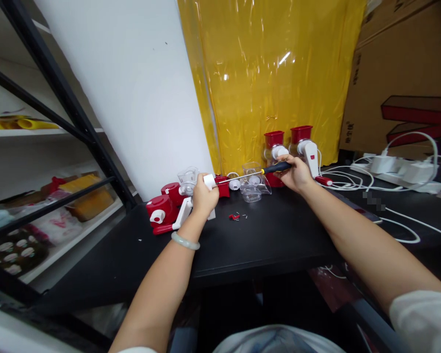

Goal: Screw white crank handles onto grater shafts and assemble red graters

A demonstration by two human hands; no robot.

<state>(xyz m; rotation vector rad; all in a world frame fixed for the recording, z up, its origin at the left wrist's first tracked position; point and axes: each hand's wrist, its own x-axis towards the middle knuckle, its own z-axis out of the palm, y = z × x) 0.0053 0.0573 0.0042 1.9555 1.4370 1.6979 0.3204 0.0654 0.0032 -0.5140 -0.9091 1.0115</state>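
Observation:
My right hand (pixel 297 172) is closed around the dark handle of a screwdriver (pixel 277 167), whose long metal shaft points left. My left hand (pixel 205 197) grips a small white cylindrical part (pixel 209 182), and the screwdriver's tip reaches this part; whether it sits inside a hole I cannot tell. Just left of that hand are red housings with white fittings (pixel 162 212) and a crank with a red handle (pixel 163 229). Small red pieces (pixel 234 216) and tiny screws (pixel 244 216) lie on the black table (pixel 264 245) between my forearms. Clear plastic parts (pixel 252 184) stand behind the shaft.
Two red-topped devices (pixel 301 133) stand at the back against a yellow plastic curtain (pixel 275 73). White cables and a power strip (pixel 407 176) with plugged-in adapters occupy the right side. A black-framed shelf (pixel 51 63) rises at left; a large cardboard box (pixel 400 73) stands at back right.

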